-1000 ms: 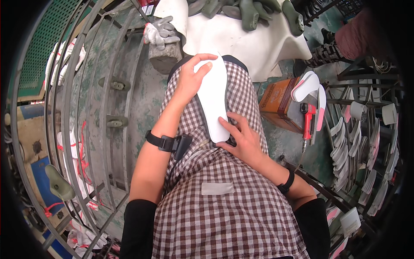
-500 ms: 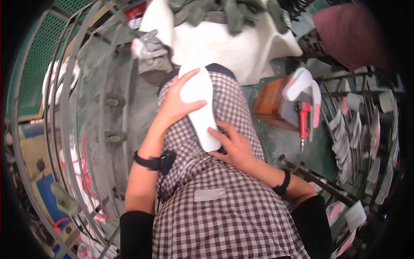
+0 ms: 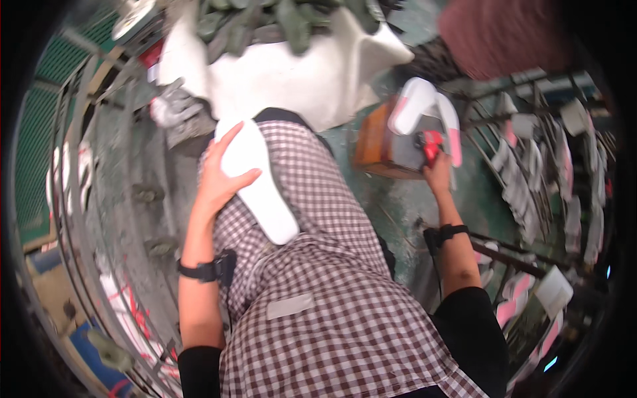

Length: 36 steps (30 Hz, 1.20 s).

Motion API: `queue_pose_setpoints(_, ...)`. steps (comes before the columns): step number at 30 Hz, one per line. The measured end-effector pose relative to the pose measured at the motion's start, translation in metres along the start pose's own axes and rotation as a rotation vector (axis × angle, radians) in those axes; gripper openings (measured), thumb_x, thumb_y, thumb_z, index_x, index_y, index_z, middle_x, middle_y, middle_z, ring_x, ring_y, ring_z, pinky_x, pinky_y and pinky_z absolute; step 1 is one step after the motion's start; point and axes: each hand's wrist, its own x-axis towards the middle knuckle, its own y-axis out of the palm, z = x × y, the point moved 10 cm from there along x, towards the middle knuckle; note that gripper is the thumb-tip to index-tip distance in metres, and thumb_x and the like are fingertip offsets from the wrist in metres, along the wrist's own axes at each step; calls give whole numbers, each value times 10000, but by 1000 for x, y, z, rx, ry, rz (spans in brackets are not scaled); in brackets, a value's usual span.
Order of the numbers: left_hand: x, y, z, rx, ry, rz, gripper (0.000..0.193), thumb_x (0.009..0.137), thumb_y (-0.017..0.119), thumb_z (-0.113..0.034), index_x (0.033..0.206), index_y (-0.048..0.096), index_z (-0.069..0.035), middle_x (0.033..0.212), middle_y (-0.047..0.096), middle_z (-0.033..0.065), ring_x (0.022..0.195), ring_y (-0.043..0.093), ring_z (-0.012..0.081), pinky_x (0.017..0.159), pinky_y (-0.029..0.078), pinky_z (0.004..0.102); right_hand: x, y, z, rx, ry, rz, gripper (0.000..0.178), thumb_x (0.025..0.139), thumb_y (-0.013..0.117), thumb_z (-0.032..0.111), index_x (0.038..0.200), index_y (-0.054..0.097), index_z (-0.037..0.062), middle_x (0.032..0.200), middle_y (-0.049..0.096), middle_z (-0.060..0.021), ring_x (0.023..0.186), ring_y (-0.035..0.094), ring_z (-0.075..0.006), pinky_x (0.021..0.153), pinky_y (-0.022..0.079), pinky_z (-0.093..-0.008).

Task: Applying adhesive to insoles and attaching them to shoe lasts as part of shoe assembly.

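Spread fingers of the left hand [image 3: 217, 186] hold the white insole [image 3: 267, 207], slanted over the checked apron [image 3: 332, 318] on the lap. The right hand's [image 3: 438, 175] fingers wrap the red tool [image 3: 431, 144] at the box [image 3: 379, 142], near pink-edged insoles [image 3: 417, 106].

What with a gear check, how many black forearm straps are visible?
2: a black strap around the left forearm, a second strap around the right forearm; black sleeves may hide others.
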Motion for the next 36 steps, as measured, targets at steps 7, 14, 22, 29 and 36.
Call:
queue_pose_setpoints(7,-6,4,2,0,-54,10,859,660,825,-263,1450,503,-163,1411,564,116,1382,443,301,1236,110,517,8,-45,10,-59,122,-106,563,778,722,157,1281,538,-14,1197,507,-273,1059,584,-454,963,478,-482)
queue_pose_setpoints(14,-6,2,9,-61,-104,22,886,648,828,-274,1456,485,-156,1439,527,137,1417,385,333,1240,101,508,-63,-90,194,926,-61,386,144,927,626,156,899,635,15,635,603,-27,520,568,-106,483,452,-263)
queue_pose_setpoints(22,-8,2,-3,-58,-120,8,874,646,830,-184,1451,493,-136,1374,556,161,1278,471,348,1146,309,444,-103,-77,414,682,-767,634,374,806,762,124,1142,649,4,907,706,-140,838,684,-231,774,522,-345)
queue_pose_setpoints(29,-12,-2,6,-42,-108,3,885,650,833,-217,1460,484,-151,1406,543,154,1319,438,391,1173,269,482,-109,-90,395,552,-890,519,400,749,782,116,1122,667,27,916,700,-176,828,692,-366,738,547,-391)
queue_pose_setpoints(36,-10,3,8,-81,-108,22,889,656,832,-269,1466,479,-171,1456,517,137,1381,383,421,1212,174,523,-200,-83,382,100,-1205,705,473,641,751,69,1096,626,91,902,700,-97,805,700,-312,697,553,-396)
